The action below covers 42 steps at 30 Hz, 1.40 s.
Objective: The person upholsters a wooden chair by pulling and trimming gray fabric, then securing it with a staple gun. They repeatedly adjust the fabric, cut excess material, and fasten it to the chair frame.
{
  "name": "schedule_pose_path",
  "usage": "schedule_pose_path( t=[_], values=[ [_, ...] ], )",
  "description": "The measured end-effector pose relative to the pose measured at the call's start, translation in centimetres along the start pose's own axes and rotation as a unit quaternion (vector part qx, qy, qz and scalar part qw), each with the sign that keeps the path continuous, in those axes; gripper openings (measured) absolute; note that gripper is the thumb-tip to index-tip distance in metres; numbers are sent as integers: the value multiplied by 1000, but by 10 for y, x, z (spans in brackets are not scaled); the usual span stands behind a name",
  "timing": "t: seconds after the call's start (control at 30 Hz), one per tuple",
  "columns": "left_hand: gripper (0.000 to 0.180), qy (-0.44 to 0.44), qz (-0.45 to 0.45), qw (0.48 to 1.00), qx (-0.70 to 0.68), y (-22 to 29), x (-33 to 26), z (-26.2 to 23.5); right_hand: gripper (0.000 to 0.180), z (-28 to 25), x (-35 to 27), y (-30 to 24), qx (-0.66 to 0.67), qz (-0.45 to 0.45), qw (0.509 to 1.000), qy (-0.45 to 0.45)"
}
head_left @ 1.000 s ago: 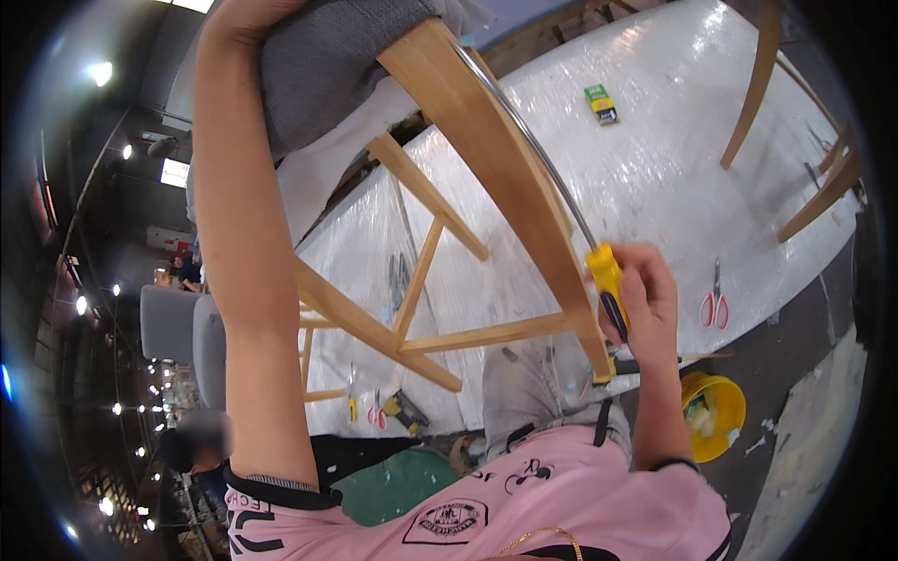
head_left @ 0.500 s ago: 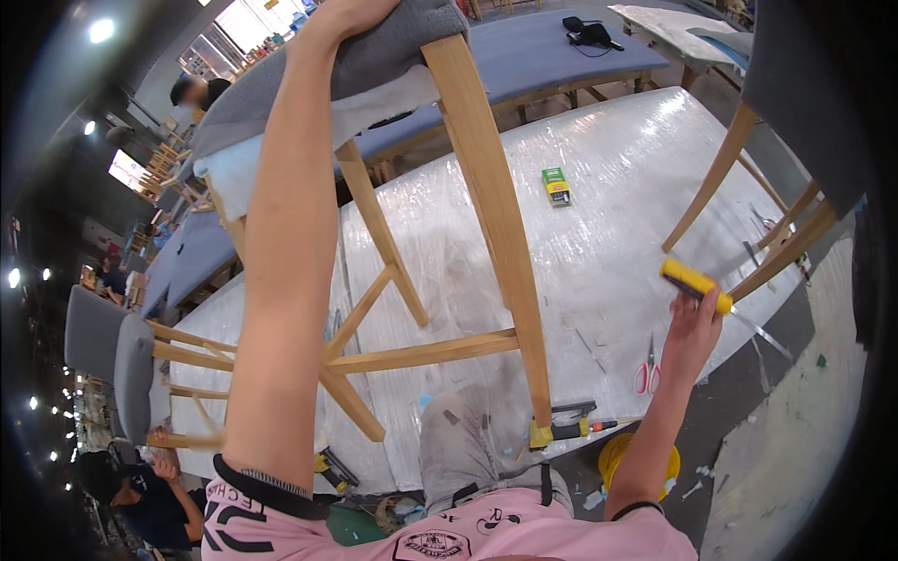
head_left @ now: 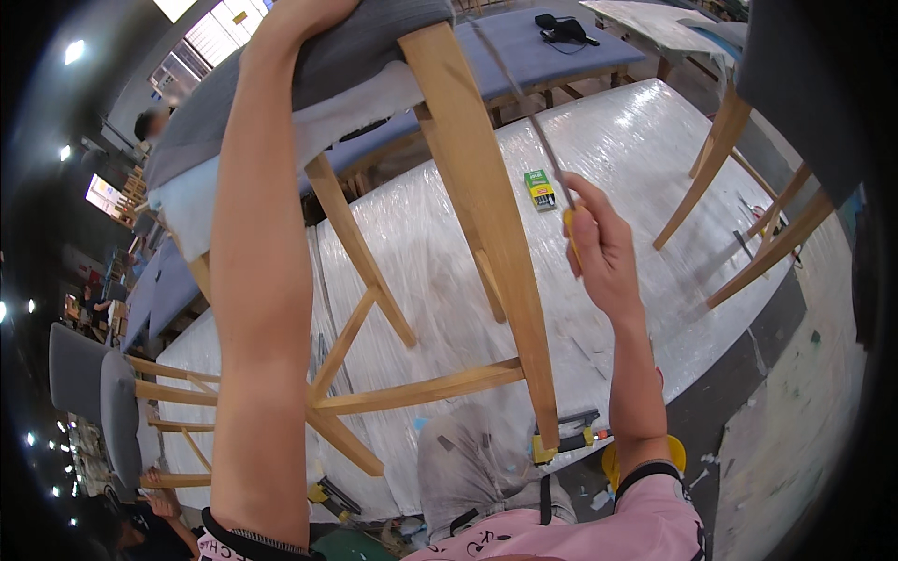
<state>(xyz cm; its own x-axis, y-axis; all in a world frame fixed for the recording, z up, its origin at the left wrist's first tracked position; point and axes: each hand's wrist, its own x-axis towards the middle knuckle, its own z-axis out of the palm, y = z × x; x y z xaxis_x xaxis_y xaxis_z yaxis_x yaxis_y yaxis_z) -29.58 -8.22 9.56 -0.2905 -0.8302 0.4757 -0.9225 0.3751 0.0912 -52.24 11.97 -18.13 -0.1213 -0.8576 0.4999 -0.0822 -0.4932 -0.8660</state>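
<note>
The wooden chair [head_left: 468, 187] stands on the plastic-wrapped table [head_left: 636, 150], pale legs and crossbars, grey padded seat at the top. The left hand [head_left: 299, 14] clasps the seat edge, fingers curled over it. The right hand [head_left: 603, 248] grips a yellow-handled screwdriver [head_left: 543, 140], fingers closed around the handle, shaft angled up beside the leg.

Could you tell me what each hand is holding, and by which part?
The right hand holds a screwdriver by its yellow handle. The left hand grips the grey padded seat of the wooden chair.
</note>
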Motion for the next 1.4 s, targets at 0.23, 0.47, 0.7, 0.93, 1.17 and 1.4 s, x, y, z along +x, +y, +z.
schedule_pose_path(
  t=[0.23,0.47,0.7,0.93,1.17,1.4],
  values=[
    [89,15,-26,1000,8,19,-17,-7,42,21,28,46,34,-28,999,-4],
    [87,23,-41,999,-8,25,-24,-10,35,46,53,62,-19,-87,995,46],
    [85,20,-16,1000,-14,20,-23,-7,31,57,51,46,-33,-39,997,63],
    [83,-7,-34,999,-18,29,-30,-15,23,5,-16,37,-68,35,991,107],
    [91,-49,16,999,-9,39,-62,-32,20,-45,16,-52,-390,-148,907,58],
    [96,-22,36,999,8,53,-104,-54,20,-64,19,-114,-475,-162,864,37]
  ],
)
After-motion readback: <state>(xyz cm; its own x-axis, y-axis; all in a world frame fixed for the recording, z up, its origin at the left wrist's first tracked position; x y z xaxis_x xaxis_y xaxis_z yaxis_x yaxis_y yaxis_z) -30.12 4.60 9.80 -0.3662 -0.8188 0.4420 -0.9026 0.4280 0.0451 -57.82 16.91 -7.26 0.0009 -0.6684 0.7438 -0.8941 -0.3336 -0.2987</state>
